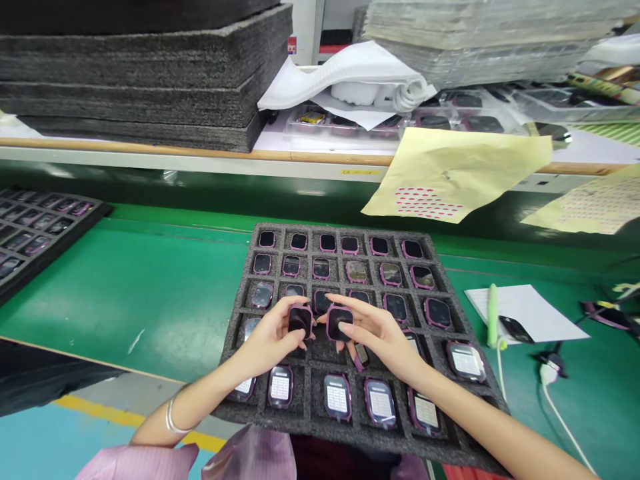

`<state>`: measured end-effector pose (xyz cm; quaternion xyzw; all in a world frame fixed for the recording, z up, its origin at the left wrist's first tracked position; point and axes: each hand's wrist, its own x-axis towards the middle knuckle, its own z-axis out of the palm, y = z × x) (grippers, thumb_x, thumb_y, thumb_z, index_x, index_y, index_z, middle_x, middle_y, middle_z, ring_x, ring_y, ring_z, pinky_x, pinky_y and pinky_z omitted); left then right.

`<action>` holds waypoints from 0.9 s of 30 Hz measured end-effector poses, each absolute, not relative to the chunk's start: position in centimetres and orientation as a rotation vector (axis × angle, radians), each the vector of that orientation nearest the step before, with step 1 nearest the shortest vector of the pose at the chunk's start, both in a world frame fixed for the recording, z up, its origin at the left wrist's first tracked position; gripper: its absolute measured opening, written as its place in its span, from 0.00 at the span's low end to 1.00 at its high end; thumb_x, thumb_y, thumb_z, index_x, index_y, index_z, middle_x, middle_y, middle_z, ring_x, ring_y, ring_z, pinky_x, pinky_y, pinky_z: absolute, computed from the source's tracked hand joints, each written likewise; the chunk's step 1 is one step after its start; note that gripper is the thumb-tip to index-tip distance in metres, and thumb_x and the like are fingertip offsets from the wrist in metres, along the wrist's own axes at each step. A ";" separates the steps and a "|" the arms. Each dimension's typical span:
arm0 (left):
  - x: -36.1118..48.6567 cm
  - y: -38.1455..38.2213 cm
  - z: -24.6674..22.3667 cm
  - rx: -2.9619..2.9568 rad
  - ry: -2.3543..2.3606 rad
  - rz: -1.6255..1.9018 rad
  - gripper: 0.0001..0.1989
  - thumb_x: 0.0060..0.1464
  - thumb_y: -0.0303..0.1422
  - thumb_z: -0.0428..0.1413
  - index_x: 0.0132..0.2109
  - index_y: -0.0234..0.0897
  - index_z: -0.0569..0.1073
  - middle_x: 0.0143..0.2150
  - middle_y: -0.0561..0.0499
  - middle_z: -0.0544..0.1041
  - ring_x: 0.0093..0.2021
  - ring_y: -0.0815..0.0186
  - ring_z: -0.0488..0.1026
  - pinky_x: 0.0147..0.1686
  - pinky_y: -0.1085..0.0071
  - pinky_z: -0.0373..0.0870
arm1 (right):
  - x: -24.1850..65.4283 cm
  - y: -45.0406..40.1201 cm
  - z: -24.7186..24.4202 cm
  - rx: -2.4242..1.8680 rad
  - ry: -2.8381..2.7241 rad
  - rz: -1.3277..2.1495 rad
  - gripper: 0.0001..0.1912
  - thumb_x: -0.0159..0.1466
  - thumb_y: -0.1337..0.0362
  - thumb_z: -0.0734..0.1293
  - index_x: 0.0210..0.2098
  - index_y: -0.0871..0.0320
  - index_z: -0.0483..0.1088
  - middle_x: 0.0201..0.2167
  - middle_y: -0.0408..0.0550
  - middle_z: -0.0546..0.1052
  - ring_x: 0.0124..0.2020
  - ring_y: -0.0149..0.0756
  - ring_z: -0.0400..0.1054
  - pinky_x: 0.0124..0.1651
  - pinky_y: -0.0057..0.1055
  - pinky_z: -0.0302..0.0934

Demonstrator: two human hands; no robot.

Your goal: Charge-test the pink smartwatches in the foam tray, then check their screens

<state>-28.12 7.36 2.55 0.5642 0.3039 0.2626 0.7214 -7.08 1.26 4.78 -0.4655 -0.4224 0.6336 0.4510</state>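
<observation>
Above the dark foam tray (295, 421), my left hand (275, 333) is closed on a purple-framed watch (300, 320), its thumb on the black screen. My right hand (370, 327) grips a second purple-framed watch (339, 323) the same way, close beside the first. Below my right fingers, another small purple-edged piece (361, 358) is partly hidden; whether they touch it I cannot tell. The tray's compartments hold several more watches, dark-screened at the back, while the front ones (337, 397) show white screens with a printed grid.
Another filled foam tray (55, 247) lies at the left. At the right are a white sheet (540, 313), a green pen-like tool (493, 315) and a white cable (565, 420). A shelf edge (200, 162) runs behind, carrying stacked black foam (125, 73); yellow paper (455, 173) hangs from it.
</observation>
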 end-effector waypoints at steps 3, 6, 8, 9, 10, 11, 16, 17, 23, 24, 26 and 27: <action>-28.2 7.3 2.6 1.375 0.738 0.600 0.23 0.52 0.26 0.57 0.55 0.39 0.63 0.41 0.51 0.69 0.41 0.64 0.69 0.41 0.69 0.68 | -7.2 1.4 5.0 -1.087 -1.035 1.615 0.25 0.62 0.63 0.70 0.58 0.56 0.64 0.42 0.50 0.77 0.28 0.31 0.72 0.24 0.24 0.67; -28.3 7.2 2.8 1.491 0.779 0.591 0.20 0.53 0.26 0.56 0.53 0.38 0.65 0.40 0.51 0.70 0.40 0.64 0.68 0.43 0.68 0.65 | -7.2 1.5 5.0 -1.040 -1.027 1.645 0.21 0.63 0.64 0.69 0.55 0.57 0.67 0.34 0.47 0.77 0.25 0.30 0.71 0.25 0.24 0.67; -28.4 7.3 2.9 1.554 0.765 0.579 0.18 0.52 0.24 0.54 0.51 0.38 0.66 0.42 0.50 0.71 0.42 0.63 0.68 0.45 0.67 0.64 | -7.2 1.5 4.8 -1.032 -1.048 1.670 0.19 0.63 0.63 0.69 0.53 0.59 0.69 0.29 0.45 0.77 0.23 0.30 0.71 0.25 0.24 0.66; -28.4 7.3 3.0 1.585 0.759 0.575 0.18 0.51 0.23 0.53 0.50 0.38 0.67 0.43 0.50 0.71 0.44 0.63 0.67 0.46 0.67 0.63 | -7.1 1.5 4.7 -1.033 -1.066 1.687 0.19 0.63 0.63 0.70 0.53 0.60 0.69 0.27 0.45 0.76 0.23 0.30 0.71 0.26 0.24 0.66; -28.5 7.3 3.0 1.610 0.760 0.572 0.17 0.50 0.22 0.53 0.49 0.38 0.67 0.43 0.50 0.71 0.45 0.62 0.67 0.47 0.67 0.63 | -7.1 1.4 4.7 -1.035 -1.084 1.702 0.19 0.63 0.63 0.70 0.52 0.60 0.69 0.26 0.45 0.77 0.23 0.30 0.71 0.26 0.24 0.66; -28.5 7.4 3.0 1.624 0.766 0.574 0.17 0.50 0.22 0.52 0.48 0.38 0.67 0.44 0.50 0.71 0.45 0.62 0.67 0.47 0.67 0.63 | -7.1 1.4 4.7 -1.038 -1.096 1.710 0.19 0.63 0.62 0.70 0.52 0.60 0.69 0.26 0.45 0.77 0.23 0.30 0.71 0.27 0.24 0.66; -28.4 7.3 3.0 1.610 0.809 0.637 0.17 0.52 0.25 0.54 0.51 0.38 0.66 0.42 0.51 0.71 0.41 0.64 0.68 0.43 0.69 0.64 | -7.0 1.5 4.6 -1.019 -1.060 1.681 0.27 0.60 0.59 0.72 0.57 0.58 0.66 0.29 0.44 0.76 0.23 0.30 0.71 0.26 0.25 0.67; -28.4 7.2 3.0 1.602 0.807 0.644 0.18 0.53 0.26 0.54 0.52 0.39 0.65 0.42 0.51 0.71 0.40 0.64 0.68 0.43 0.69 0.64 | -7.0 1.5 4.6 -1.017 -1.063 1.678 0.27 0.60 0.59 0.72 0.57 0.57 0.67 0.30 0.44 0.76 0.23 0.30 0.71 0.26 0.25 0.67; -28.3 7.0 3.0 1.612 0.783 0.672 0.19 0.53 0.25 0.54 0.52 0.40 0.66 0.43 0.51 0.71 0.42 0.64 0.69 0.44 0.70 0.64 | -6.9 1.8 4.2 -0.987 -1.061 1.737 0.23 0.63 0.58 0.70 0.55 0.59 0.68 0.36 0.50 0.77 0.33 0.39 0.76 0.31 0.31 0.70; -28.4 7.0 3.0 1.622 0.779 0.672 0.19 0.52 0.24 0.53 0.51 0.39 0.66 0.43 0.51 0.72 0.43 0.64 0.69 0.45 0.70 0.64 | -6.8 1.8 4.2 -0.978 -1.073 1.755 0.23 0.63 0.59 0.70 0.55 0.59 0.68 0.35 0.51 0.78 0.31 0.39 0.76 0.30 0.30 0.70; -28.4 7.0 3.1 1.640 0.779 0.663 0.18 0.50 0.23 0.52 0.50 0.39 0.67 0.43 0.51 0.72 0.45 0.63 0.69 0.46 0.70 0.64 | -6.7 1.7 4.3 -0.963 -1.103 1.780 0.21 0.64 0.60 0.69 0.55 0.61 0.68 0.32 0.51 0.79 0.27 0.36 0.75 0.28 0.27 0.68; -28.5 7.1 3.1 1.647 0.786 0.659 0.18 0.50 0.23 0.52 0.49 0.38 0.67 0.43 0.51 0.72 0.45 0.63 0.69 0.46 0.70 0.64 | -6.7 1.7 4.3 -0.957 -1.113 1.784 0.21 0.64 0.60 0.69 0.55 0.61 0.68 0.31 0.50 0.79 0.26 0.35 0.75 0.28 0.27 0.68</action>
